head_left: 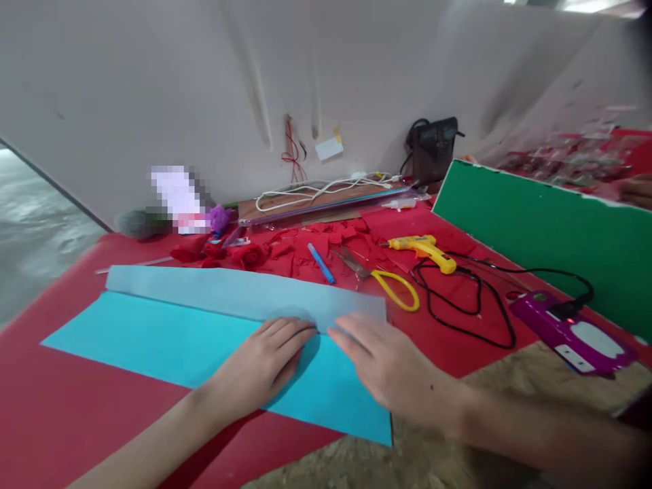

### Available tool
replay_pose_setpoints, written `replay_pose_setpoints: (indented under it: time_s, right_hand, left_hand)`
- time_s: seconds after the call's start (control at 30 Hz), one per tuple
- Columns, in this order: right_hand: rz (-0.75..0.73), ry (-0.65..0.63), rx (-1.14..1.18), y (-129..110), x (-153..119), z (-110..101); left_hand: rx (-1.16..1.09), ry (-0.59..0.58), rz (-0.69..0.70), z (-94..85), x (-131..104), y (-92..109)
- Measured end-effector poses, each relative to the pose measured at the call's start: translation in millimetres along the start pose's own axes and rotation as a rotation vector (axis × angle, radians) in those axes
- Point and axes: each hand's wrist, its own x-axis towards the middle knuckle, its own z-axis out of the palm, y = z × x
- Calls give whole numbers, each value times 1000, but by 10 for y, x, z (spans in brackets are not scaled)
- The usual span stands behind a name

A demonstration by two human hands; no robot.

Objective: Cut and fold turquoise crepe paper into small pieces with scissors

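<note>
A long sheet of blue paper (168, 339) lies across the red-covered table, its far edge folded toward me into a paler flap (229, 295). My left hand (278, 353) rests palm down on the sheet, fingers extended and fingertips at the flap's edge. Beside it, my right hand (392, 367) grips the flap near its right end, fingers on top and thumb at the edge. Beyond the fold lie a blue pen (320, 263) and yellow-handled scissors (394, 288).
A yellow glue gun (425, 250) is corded to a purple power strip (575, 333) at right. Behind that leans a green board (550, 238). Red paper scraps (331, 238), red paper roses (247, 255) and a white cable (316, 193) lie farther back, near a dark bag (435, 149).
</note>
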Motion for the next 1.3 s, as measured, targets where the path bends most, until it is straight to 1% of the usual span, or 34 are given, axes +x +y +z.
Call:
replay_pose_setpoints:
  time_s: [0.03, 0.07, 0.13, 0.2, 0.3, 0.4, 0.53, 0.6, 0.67, 0.73, 0.8, 0.83, 0.87, 0.93, 0.97, 1.0, 1.03, 1.13, 1.17, 1.23, 1.3]
  right_hand:
    - [-23, -32, 53, -48, -28, 28]
    - [-15, -76, 98, -84, -53, 52]
    - [37, -160, 154, -122, -85, 85]
    - [57, -217, 169, -123, -97, 99]
    - [34, -240, 148, -104, -96, 99]
    - [-6, -249, 112, -78, -90, 94]
    - [-61, -287, 142, -33, -95, 81]
    - [-39, -316, 200, -30, -103, 62]
    - [-15, -357, 286, -55, -105, 28]
    - [-23, -408, 387, -94, -91, -14]
    - [-29, -420, 472, -103, -53, -53]
    - [1, -391, 491, -80, -25, -66]
    - [53, -334, 488, -32, 8, -74]
    - [232, -175, 395, 140, 72, -74]
    - [312, -112, 309, 255, 98, -67]
    - [406, -109, 200, 378, 119, -55]
    - [493, -145, 100, 500, 133, -39]
    - [564, -240, 66, 774, 156, 10]
    - [569, -268, 75, 821, 166, 21]
    - [585, -317, 80, 850, 200, 19]
    - [613, -358, 78, 820, 257, -15]
  left_hand:
    - [-11, -14, 0, -7, 5, 11]
    - [-19, -31, -5, -19, 7, 20]
    - [-22, -76, -25, -52, -6, 16]
    - [-12, -120, -62, -99, -55, -29]
    - [14, -137, -134, -190, -209, -150]
    - [37, -151, -196, -291, -440, -255]
    - [70, -192, -258, -393, -749, -307]
    - [91, -187, -285, -416, -836, -326]
    - [106, -145, -303, -419, -841, -345]
    - [112, -89, -281, -402, -755, -351]
    - [110, -49, -210, -371, -588, -331]
    - [106, -43, -167, -354, -482, -314]
    - [97, -50, -126, -337, -365, -294]
    - [69, -78, -68, -316, -104, -260]
    - [48, -102, -55, -314, 37, -251]
    - [22, -125, -50, -319, 185, -247]
    - [-11, -151, -48, -330, 336, -251]
    - [-181, -312, -105, -383, 774, -292]
    - [-246, -397, -117, -397, 901, -312]
    - [-321, -519, -106, -408, 1099, -353]
    - [-348, -586, -85, -394, 1216, -387]
